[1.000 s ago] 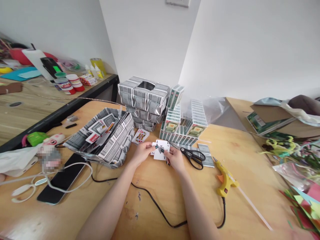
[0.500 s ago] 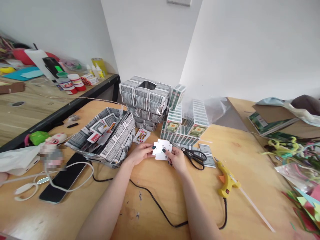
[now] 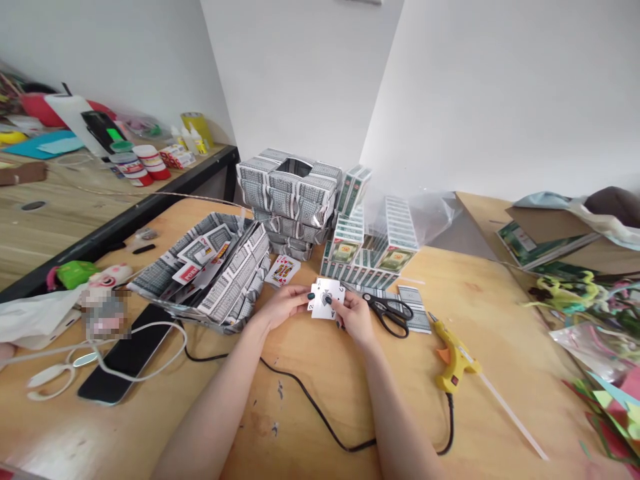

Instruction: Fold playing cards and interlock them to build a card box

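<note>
Smooth paper cards [image 3: 323, 293], glossy wooden table [image 3: 500, 320]

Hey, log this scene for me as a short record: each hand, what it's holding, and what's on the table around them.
Left hand: grips the left edge of the playing cards
Right hand: grips their right side, thumb on top
Cards: overlapping, ace of spades uppermost
Left of hands: open card-covered tray with loose cards inside; phone
Right of hands: black-handled scissors; yellow glue gun lying on its side
Beyond hands: face-up picture card; stacked green-and-white card packs
</note>
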The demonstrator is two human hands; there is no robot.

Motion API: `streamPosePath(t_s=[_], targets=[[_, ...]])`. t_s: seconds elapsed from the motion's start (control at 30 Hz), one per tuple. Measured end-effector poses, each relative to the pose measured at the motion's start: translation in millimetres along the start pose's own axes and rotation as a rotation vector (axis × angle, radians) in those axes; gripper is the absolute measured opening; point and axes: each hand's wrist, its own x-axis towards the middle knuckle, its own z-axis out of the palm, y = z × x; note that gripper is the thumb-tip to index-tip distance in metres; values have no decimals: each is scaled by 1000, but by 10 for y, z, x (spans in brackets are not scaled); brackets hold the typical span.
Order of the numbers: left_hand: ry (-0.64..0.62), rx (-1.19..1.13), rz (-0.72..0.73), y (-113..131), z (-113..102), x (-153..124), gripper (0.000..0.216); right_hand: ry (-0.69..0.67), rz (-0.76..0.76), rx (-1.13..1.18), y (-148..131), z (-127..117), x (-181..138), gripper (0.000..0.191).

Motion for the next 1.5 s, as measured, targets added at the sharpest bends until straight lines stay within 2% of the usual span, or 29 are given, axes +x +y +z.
streamPosePath(t_s=[0.33, 0.8, 1.5], targets=[[20, 116, 10, 15, 67, -16, 32, 6, -41, -32, 16, 1, 10, 32], [193, 209, 25, 21, 190, 25, 29, 30, -33, -2, 12, 18, -2, 33], [346, 247, 23, -73, 153, 81, 29, -24, 16, 83, -1, -16, 20, 32]])
